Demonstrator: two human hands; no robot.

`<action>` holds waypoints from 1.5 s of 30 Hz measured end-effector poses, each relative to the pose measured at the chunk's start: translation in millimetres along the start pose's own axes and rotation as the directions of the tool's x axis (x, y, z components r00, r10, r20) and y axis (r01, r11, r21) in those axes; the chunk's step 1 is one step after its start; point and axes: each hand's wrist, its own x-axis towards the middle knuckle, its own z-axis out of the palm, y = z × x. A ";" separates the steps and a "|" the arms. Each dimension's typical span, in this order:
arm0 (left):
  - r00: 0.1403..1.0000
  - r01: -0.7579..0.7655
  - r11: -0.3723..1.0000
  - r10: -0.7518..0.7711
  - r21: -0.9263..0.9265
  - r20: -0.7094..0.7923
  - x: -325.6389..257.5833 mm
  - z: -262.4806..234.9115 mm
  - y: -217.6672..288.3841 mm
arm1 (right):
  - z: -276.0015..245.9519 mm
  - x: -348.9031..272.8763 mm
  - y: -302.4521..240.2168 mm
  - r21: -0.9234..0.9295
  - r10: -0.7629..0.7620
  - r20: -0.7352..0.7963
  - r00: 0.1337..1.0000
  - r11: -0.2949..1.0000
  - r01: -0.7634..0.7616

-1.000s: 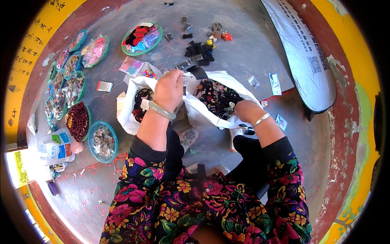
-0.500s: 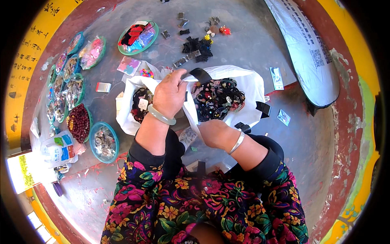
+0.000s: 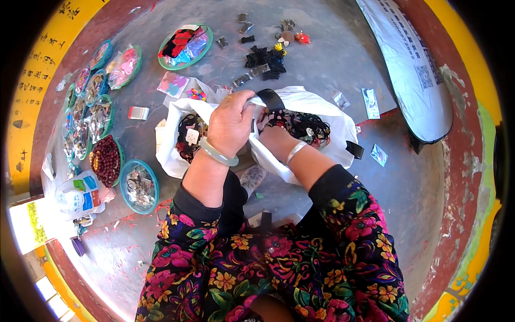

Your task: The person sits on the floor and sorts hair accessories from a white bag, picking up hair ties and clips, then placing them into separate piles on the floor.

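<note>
At the bottom of the frame is a dark garment with bright flowers (image 3: 268,257), its sleeves reaching up toward the centre. A patterned shoe (image 3: 252,178) shows below the middle.

The right hand (image 3: 277,143), with a silver bangle (image 3: 295,153) at its wrist, reaches into the larger white bag (image 3: 340,129) at the centre. Its fingers are down among dark, loop-like pieces with small charms (image 3: 306,126), so I cannot tell whether they grip any. The left hand (image 3: 230,124), wearing a pale green bangle (image 3: 219,153), has its fingers curled on that bag's upper left rim, beside a black strap (image 3: 271,99). A second black strap (image 3: 354,149) hangs at the bag's right edge.

Just left of it stands the smaller white bag (image 3: 170,155), also open, holding dark loops and a pale square charm (image 3: 191,136).

Toward the left lie a round blue basket (image 3: 155,197) of clear packets, a heap of dark red beads (image 3: 106,161) and a plastic bag with coloured patches (image 3: 72,198). Right of centre, two flat packets (image 3: 370,103) (image 3: 379,155) lie on the grey floor (image 3: 397,214).

Farther off, at the upper left, more baskets (image 3: 111,121) cluster together. A round green tray (image 3: 173,68) carries a red and black item (image 3: 179,43) and bluish packets. At the upper centre are a black bundle (image 3: 268,59) and a red piece (image 3: 303,37); a silvery cover (image 3: 407,70) stretches along the upper right.
</note>
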 end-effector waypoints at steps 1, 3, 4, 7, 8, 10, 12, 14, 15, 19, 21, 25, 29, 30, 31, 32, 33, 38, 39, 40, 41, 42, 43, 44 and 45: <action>1.000 0.002 1.000 -0.002 -0.002 -0.005 -0.8 -0.9 -0.8 | 4.1 4.4 -0.8 -0.043 -0.023 -0.040 0.999 0.999 0.022; 1.000 -0.008 1.000 0.008 -0.021 -0.003 1.7 2.3 -0.4 | 29.9 17.5 9.4 -0.125 -0.050 -0.122 0.991 0.991 0.035; 1.000 -0.015 1.000 0.015 -0.023 -0.007 1.6 3.2 -1.2 | 46.6 26.2 14.5 -0.166 -0.072 -0.160 0.984 0.985 0.045; 1.000 0.006 0.999 -0.006 0.035 0.004 -0.4 -5.1 -3.9 | 74.7 46.0 16.8 -0.294 -0.174 -0.256 0.951 0.951 0.095; 0.999 0.033 0.999 -0.033 0.034 0.005 -0.6 -5.8 -4.7 | 74.1 45.9 16.5 -0.263 -0.085 -0.093 0.992 0.963 0.058; 1.000 0.029 0.999 -0.029 0.033 -0.002 -0.5 -6.3 -3.3 | 71.7 45.5 11.4 -0.295 -0.023 -0.018 1.000 0.955 0.017; 1.000 0.008 1.000 -0.008 0.019 0.017 2.2 -1.6 -1.2 | 90.7 55.9 13.5 -0.416 0.096 -0.015 0.995 0.904 -0.094; 0.999 0.022 0.999 -0.023 0.030 0.039 2.2 -2.8 -1.2 | 100.7 62.1 10.5 -0.457 0.068 0.002 0.998 0.888 -0.059; 0.998 0.026 0.999 -0.028 0.034 0.051 2.1 -3.7 -0.7 | 100.2 63.5 9.2 -0.477 0.057 0.011 0.998 0.878 -0.045; 0.995 0.072 0.997 -0.072 0.013 0.064 1.5 -7.3 1.8 | 106.1 61.5 11.2 -0.493 0.092 -0.006 0.996 0.866 -0.083; 0.997 0.029 0.999 -0.030 0.021 0.064 1.9 -6.1 0.4 | 107.8 60.0 12.9 -0.518 0.099 0.012 0.995 0.852 -0.079; 0.997 0.013 1.000 -0.014 0.018 0.076 1.4 -4.2 2.7 | 113.7 58.5 12.7 -0.579 0.079 -0.066 0.995 0.809 -0.102; 0.996 0.030 0.999 -0.032 0.015 0.088 1.6 -5.5 0.4 | 121.7 64.6 21.6 -0.454 0.062 -0.101 0.993 0.885 -0.101; 0.996 0.026 0.999 -0.028 0.031 0.081 0.9 -6.9 -1.6 | 107.9 64.3 21.1 -0.357 0.083 -0.050 0.995 0.929 -0.096; 0.996 0.028 0.999 -0.032 0.043 0.081 0.6 -7.4 -3.9 | 91.4 58.4 20.0 -0.303 0.090 -0.039 0.995 0.948 -0.098; 0.996 0.032 0.998 -0.036 0.055 0.079 1.0 -8.3 -6.0 | 73.7 52.3 18.1 -0.249 0.095 -0.028 0.995 0.964 -0.099; 0.996 0.034 0.997 -0.039 0.066 0.077 1.3 -9.3 -6.6 | 64.5 49.5 21.9 -0.133 0.069 -0.053 0.996 0.988 -0.075; 0.999 0.002 0.997 -0.005 0.081 0.040 2.4 -8.0 -9.9 | 34.1 48.4 65.7 0.370 0.071 -0.166 0.984 0.929 -0.004; 0.999 0.007 0.996 -0.010 0.086 0.040 2.4 -9.3 -9.1 | 24.7 46.7 75.7 0.457 0.104 -0.178 0.979 0.890 -0.012; 0.999 0.010 0.996 -0.014 0.090 0.042 2.5 -9.1 -9.6 | 16.7 43.9 85.3 0.523 0.143 -0.187 0.972 0.852 -0.025; 0.999 0.007 0.997 -0.010 0.083 0.042 2.7 -8.1 -10.9 | 10.9 40.8 91.6 0.585 0.177 -0.183 0.967 0.810 -0.038; 0.999 0.015 0.995 -0.018 0.100 0.028 0.5 -11.6 -12.9 | 1.4 43.2 93.7 0.649 0.175 -0.179 0.968 0.761 -0.018; 1.000 0.007 0.996 -0.009 0.087 0.028 1.7 -9.5 -13.0 | -3.7 36.4 100.4 0.703 0.209 -0.168 0.963 0.711 -0.032; 1.000 0.002 0.997 -0.004 0.071 0.028 2.9 -7.0 -12.3 | -7.1 28.4 105.3 0.756 0.239 -0.157 0.958 0.654 -0.040; 1.000 0.006 0.997 -0.008 0.075 0.022 2.3 -6.8 -12.9 | -8.2 27.0 106.0 0.795 0.240 -0.138 0.961 0.605 -0.037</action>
